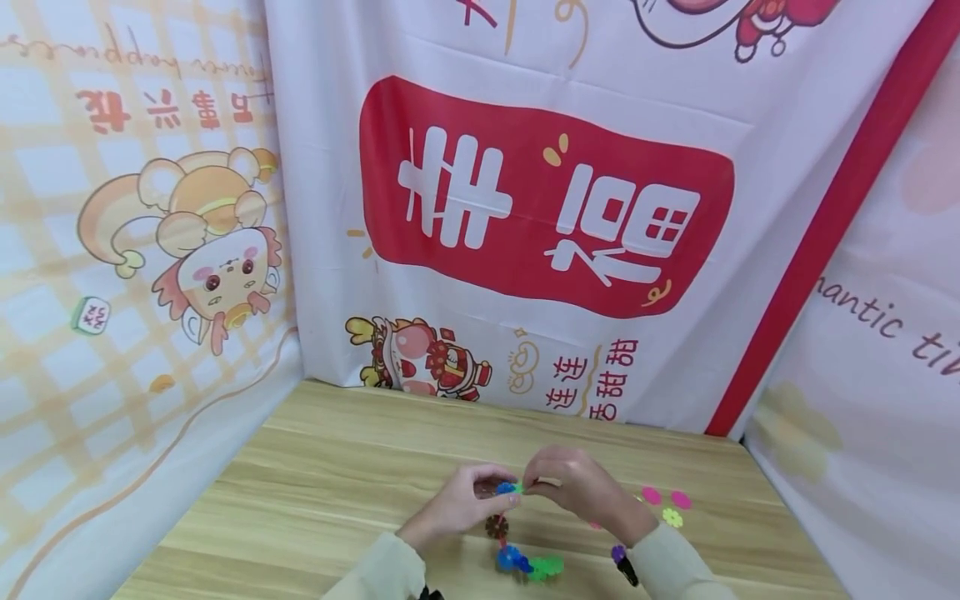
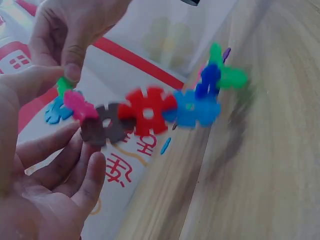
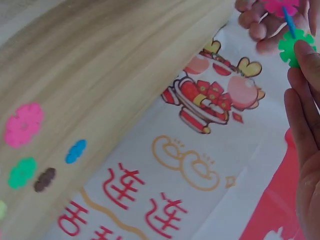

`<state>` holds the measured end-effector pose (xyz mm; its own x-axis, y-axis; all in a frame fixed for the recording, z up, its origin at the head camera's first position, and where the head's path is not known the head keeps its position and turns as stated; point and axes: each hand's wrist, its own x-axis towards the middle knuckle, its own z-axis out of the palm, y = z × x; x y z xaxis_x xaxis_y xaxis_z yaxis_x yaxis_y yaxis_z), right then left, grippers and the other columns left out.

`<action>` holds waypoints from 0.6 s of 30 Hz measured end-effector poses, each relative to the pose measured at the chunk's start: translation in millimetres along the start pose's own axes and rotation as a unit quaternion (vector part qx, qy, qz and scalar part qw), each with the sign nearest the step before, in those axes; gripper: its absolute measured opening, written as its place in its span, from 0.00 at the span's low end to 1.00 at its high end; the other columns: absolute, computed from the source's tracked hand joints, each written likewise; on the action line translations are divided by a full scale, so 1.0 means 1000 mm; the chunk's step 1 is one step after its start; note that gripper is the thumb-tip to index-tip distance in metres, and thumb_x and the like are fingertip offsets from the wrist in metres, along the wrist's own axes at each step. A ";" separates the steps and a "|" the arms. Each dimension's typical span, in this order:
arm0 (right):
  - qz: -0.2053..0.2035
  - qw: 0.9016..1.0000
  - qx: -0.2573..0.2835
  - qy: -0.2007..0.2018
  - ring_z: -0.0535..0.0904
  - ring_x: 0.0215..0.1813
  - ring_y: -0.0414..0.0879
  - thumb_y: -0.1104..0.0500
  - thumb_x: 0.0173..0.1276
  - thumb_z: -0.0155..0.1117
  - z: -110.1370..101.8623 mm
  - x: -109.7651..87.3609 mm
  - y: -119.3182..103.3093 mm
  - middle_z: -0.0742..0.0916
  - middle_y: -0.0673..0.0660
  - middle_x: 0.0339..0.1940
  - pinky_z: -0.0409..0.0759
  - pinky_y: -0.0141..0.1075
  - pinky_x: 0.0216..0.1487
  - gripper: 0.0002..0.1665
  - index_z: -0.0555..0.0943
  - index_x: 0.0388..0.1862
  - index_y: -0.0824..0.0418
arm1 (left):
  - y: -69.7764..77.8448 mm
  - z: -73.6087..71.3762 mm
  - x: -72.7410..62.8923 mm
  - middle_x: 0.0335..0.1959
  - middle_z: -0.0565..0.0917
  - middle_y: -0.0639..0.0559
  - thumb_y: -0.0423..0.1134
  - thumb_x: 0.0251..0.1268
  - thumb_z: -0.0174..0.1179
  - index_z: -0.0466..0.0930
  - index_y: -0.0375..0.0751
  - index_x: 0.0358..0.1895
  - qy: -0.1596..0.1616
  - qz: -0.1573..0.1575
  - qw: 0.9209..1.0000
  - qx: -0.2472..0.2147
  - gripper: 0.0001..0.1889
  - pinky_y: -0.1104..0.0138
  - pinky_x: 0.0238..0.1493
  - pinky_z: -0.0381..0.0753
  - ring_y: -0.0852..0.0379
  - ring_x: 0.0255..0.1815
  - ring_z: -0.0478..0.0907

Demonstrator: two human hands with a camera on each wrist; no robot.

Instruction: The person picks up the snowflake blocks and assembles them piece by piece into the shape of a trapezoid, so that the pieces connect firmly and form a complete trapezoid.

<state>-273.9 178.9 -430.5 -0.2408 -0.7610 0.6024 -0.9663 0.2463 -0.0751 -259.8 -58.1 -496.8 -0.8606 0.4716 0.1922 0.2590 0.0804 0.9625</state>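
A chain of interlocking plastic snowflake discs hangs from my left hand (image 1: pixel 465 502). In the left wrist view it runs from a pink disc (image 2: pixel 80 105) through a brown disc (image 2: pixel 95 133) and a red disc (image 2: pixel 134 107) to a light-blue disc (image 2: pixel 192 117), with dark blue and green ones at the far end. My left thumb and fingers hold its near end, around the pink and blue pieces. Thumb and finger of my right hand (image 1: pixel 573 483) pinch a green disc (image 3: pixel 290 47), which meets the edge of a blue disc (image 3: pixel 288 21) in the right wrist view.
Loose discs lie on the wooden table (image 1: pixel 337 467): two pink, among them one pink disc (image 1: pixel 651 496), and a yellow disc (image 1: pixel 672 517) right of my right hand. A purple disc (image 1: pixel 618 552) is beside the right sleeve. Printed cloth (image 1: pixel 322 250) hangs behind and at both sides.
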 end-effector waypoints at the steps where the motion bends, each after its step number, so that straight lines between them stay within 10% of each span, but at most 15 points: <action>1: -0.007 1.000 -0.001 -0.011 0.90 0.40 0.38 0.67 0.57 0.81 -0.001 0.002 -0.001 0.93 0.50 0.36 0.84 0.21 0.50 0.10 0.89 0.35 0.57 | 0.000 0.001 0.000 0.55 0.88 0.46 0.44 0.74 0.68 0.84 0.40 0.63 -0.009 0.005 1.000 0.004 0.20 0.72 0.49 0.87 0.61 0.48 0.86; 9: 0.018 0.998 0.016 -0.061 0.90 0.44 0.40 0.66 0.61 0.80 -0.006 0.010 -0.002 0.93 0.50 0.40 0.86 0.24 0.52 0.10 0.89 0.40 0.58 | -0.002 0.004 0.000 0.54 0.89 0.48 0.42 0.75 0.68 0.85 0.46 0.62 -0.010 0.028 0.999 0.027 0.17 0.72 0.44 0.86 0.63 0.44 0.84; 18: 0.218 0.966 -0.037 -0.137 0.89 0.48 0.45 0.61 0.62 0.81 -0.016 -0.015 0.048 0.92 0.52 0.47 0.90 0.39 0.53 0.18 0.88 0.51 0.58 | -0.001 0.000 -0.001 0.54 0.87 0.36 0.42 0.70 0.71 0.87 0.39 0.58 0.006 0.009 1.000 0.010 0.18 0.73 0.43 0.86 0.61 0.42 0.84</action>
<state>-315.0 211.2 -430.5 -0.6477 -0.7032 0.2934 -0.7612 0.6134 -0.2104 -259.1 -58.5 -498.4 -0.8607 0.4631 0.2114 0.2831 0.0902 0.9548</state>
